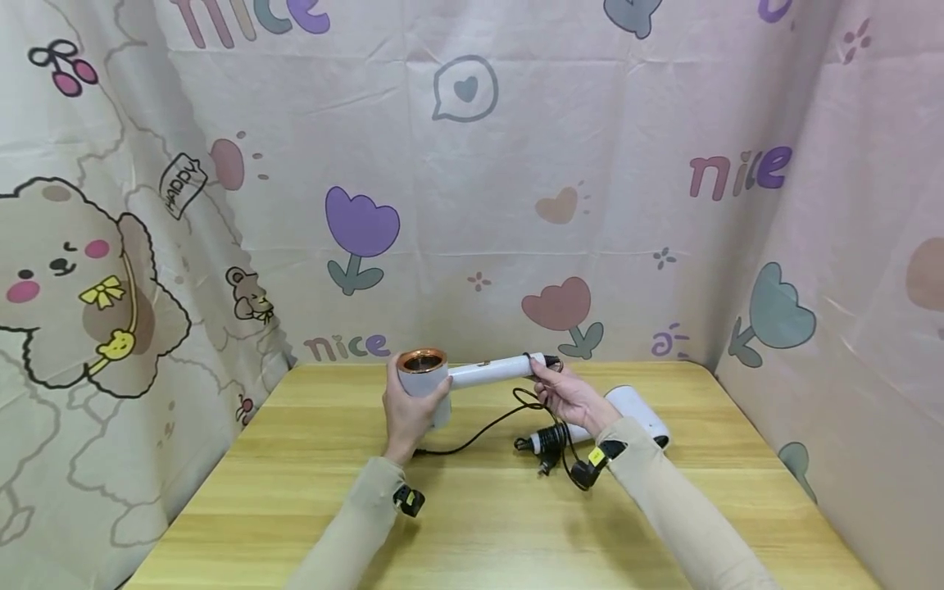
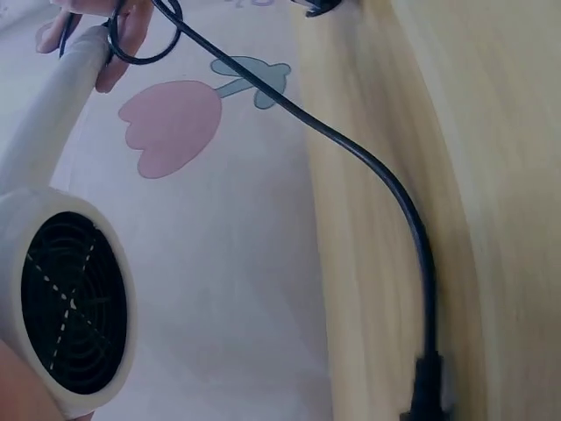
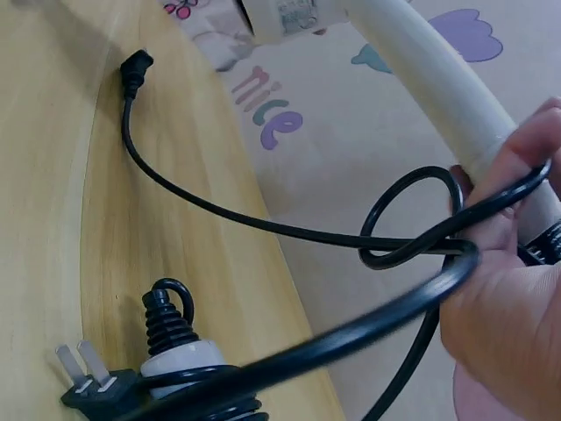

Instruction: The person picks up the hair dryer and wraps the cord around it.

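The white hair dryer [image 1: 460, 375] was held up between the hands: the left hand [image 1: 406, 414] curled round its barrel [image 1: 420, 383], while the right hand [image 1: 571, 397] pinched the end of its handle [image 1: 497, 370], black power cord [image 3: 351, 336] looping across it. A second hair dryer [image 1: 636, 410] lay below the right hand, a two-pin plug [image 3: 98, 392] beside it. Judged risks: a sharp pull could tighten the slack loop round the right hand or hook the plug; a loosened left grip could let the smooth barrel roll.
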Demonstrator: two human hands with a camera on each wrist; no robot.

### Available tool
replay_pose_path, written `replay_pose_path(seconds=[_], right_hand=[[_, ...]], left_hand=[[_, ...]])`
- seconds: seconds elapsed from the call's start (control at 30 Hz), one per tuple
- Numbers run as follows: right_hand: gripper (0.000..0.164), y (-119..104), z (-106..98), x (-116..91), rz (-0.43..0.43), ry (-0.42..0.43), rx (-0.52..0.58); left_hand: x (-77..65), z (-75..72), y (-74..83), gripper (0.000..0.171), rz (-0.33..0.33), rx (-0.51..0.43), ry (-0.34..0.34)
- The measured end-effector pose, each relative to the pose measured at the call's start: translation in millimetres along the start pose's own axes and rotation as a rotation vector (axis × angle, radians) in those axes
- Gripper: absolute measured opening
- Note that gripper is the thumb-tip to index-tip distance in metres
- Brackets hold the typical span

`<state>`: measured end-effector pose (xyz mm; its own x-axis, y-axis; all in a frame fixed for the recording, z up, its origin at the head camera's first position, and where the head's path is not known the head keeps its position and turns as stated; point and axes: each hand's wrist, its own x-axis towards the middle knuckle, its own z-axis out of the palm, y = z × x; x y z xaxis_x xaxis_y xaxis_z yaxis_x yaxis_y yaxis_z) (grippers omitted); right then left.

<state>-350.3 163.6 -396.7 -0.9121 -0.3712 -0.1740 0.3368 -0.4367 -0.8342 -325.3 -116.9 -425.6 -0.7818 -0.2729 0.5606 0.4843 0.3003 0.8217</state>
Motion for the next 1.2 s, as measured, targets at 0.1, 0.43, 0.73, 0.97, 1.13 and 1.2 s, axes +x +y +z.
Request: replay_pose_path(seconds=[0.1, 0.43, 0.73, 0.97, 1.13, 1.2], right_hand=[[0.024, 3.5, 1.8, 0.2, -0.051, 0.006, 0.014], [0.015, 15.2, -1.1, 1.3, -0.234, -0.039, -0.079], [0.016, 12.3, -17.8, -2.5, -0.257, -0.207, -0.546], [0.017, 3.4, -23.7, -2.1, -0.243, -0.222, -0.745], [0.023, -3.4, -27.1, 2.1, -0.326, -0.03, -1.082], [0.016, -8.1, -28.7, 1.6, -0.352, -0.008, -1.199]], left_hand=[[-0.2, 0.2, 2.5, 0.081, -0.014, -0.009, 0.003], [6.5, 3.0, -7.5, 0.076, -0.271, -0.125, -0.019], [11.7, -5.5, -8.9, 0.074, -0.435, -0.206, -0.119], [17.2, -18.6, -3.2, 0.064, -0.498, -0.233, -0.216], [19.7, -30.1, -0.2, 0.064, -0.52, -0.23, -0.317], [20.0, -34.1, -0.8, 0.065, -0.517, -0.204, -0.361]])
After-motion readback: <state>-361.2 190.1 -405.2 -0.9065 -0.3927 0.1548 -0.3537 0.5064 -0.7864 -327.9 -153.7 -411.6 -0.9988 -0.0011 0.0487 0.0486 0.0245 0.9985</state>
